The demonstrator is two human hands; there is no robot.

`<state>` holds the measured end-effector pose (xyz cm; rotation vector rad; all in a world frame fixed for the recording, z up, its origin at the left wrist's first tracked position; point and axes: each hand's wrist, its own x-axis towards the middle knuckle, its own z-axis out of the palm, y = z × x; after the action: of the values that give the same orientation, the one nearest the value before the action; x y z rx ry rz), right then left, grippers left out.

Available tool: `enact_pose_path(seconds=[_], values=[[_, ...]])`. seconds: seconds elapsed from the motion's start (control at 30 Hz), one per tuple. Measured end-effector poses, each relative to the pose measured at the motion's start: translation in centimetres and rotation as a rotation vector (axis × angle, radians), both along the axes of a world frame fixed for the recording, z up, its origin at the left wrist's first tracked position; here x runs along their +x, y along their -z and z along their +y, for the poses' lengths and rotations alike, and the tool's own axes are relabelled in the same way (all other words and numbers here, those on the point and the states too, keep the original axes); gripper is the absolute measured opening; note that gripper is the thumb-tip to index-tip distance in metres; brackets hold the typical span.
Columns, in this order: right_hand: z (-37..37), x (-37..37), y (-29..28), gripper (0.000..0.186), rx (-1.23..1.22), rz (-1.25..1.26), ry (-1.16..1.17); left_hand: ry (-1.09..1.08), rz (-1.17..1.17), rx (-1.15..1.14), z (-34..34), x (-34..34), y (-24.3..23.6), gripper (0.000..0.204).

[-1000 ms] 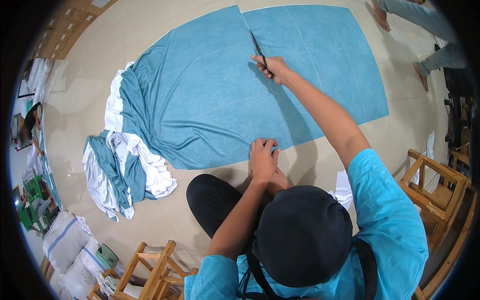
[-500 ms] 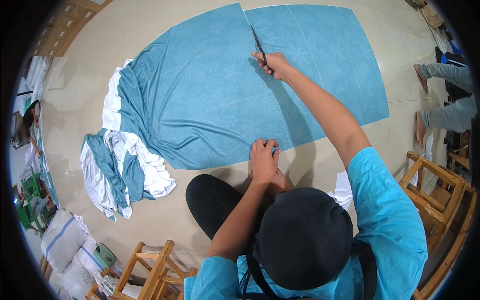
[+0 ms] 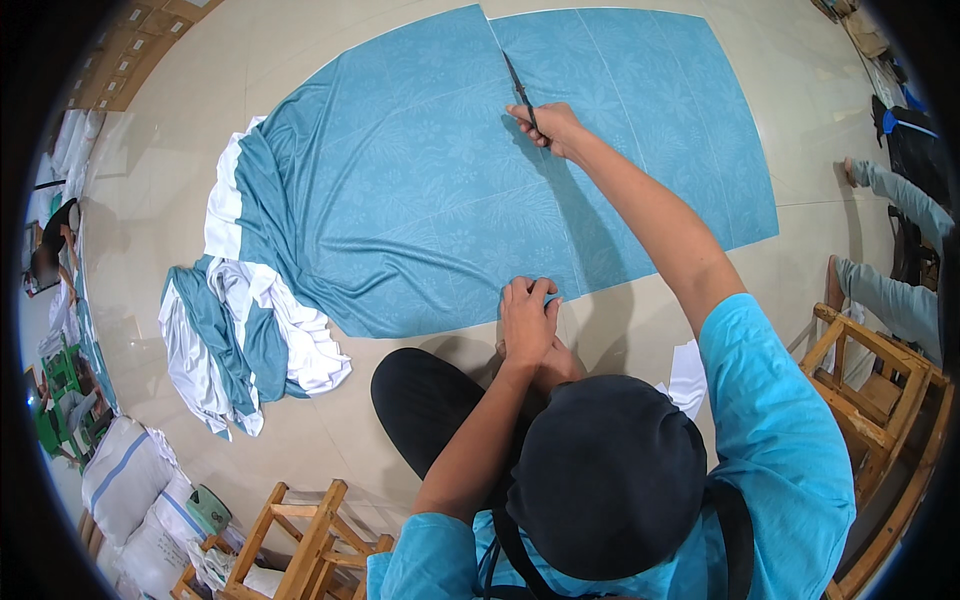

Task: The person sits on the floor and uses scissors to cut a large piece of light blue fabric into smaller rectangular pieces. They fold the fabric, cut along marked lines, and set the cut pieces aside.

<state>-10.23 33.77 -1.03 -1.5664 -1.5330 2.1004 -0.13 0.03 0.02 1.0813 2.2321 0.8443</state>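
Observation:
A large patterned blue-green cloth (image 3: 420,160) lies spread on the floor in front of me, with a cut running in from its far edge. My right hand (image 3: 543,127) is closed around dark-handled scissors (image 3: 516,80); their blades point away from me, along that cut. At the cloth's near edge rests my left hand (image 3: 529,315), fingers curled together. What lies under those fingers, if anything, is hidden. To the left, the cloth runs into folds, beside a crumpled heap of white and blue-green fabric (image 3: 300,350).
Wooden stool frames stand at lower left (image 3: 290,530) and on the right (image 3: 870,390). White sacks (image 3: 125,470) are stacked at the left, and cardboard boxes (image 3: 135,45) at the far left. Another person's legs (image 3: 890,290) show at the right. A white scrap (image 3: 686,380) lies by my right side.
The other person's legs at the right have shifted in a step. My hands, the scissors and the cloth stay almost where they were.

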Motion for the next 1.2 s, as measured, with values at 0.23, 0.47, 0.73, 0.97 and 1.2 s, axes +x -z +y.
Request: enact_pose_path(seconds=[0.23,0.47,0.73,0.97,1.2], values=[[0.4,-0.8,-0.7,0.036,0.002,0.003,0.028,0.0,-0.007,-0.007,0.0,-0.1,0.0,0.025],[1.0,-1.5,-0.5,0.035,0.017,0.01,0.023,-0.002,-0.01,-0.009,-0.1,0.0,0.3,0.025],[1.4,-1.9,-0.3,0.034,0.005,0.033,0.006,0.005,0.0,-0.021,0.0,-0.1,0.2,0.024],[1.5,-1.9,-0.1,0.033,0.005,0.016,-0.002,0.0,-0.005,-0.011,0.0,-0.1,0.1,0.024],[1.9,-2.5,-0.4,0.035,-0.004,0.065,0.036,-0.006,-0.008,-0.013,0.0,-0.1,-0.1,0.023]])
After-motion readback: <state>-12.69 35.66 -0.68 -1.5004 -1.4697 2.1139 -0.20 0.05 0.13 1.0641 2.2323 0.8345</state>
